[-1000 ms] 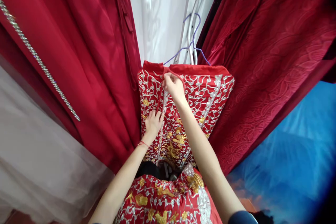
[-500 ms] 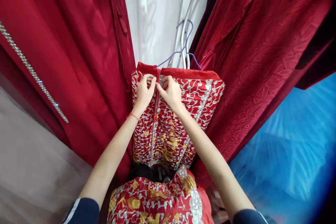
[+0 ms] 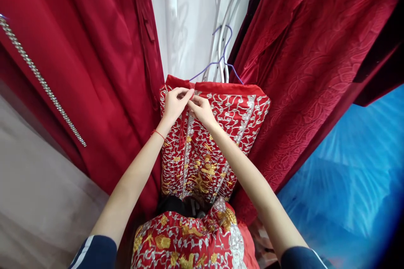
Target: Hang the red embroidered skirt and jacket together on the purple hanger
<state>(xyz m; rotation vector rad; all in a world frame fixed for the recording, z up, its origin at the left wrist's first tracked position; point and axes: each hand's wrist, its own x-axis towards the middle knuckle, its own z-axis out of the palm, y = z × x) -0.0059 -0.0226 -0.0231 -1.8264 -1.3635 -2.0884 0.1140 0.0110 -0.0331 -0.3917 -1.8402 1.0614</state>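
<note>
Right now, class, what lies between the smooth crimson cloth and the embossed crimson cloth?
In the head view, a red garment embroidered silver and gold, its purple wire hanger, a white backdrop, the left hand and the right hand.

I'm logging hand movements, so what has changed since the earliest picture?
The left hand has moved up the hanging embroidered garment, coming close beside the right hand near the gap in the waistband. What they pinch is unclear. The garment remains on the purple hanger.
</note>
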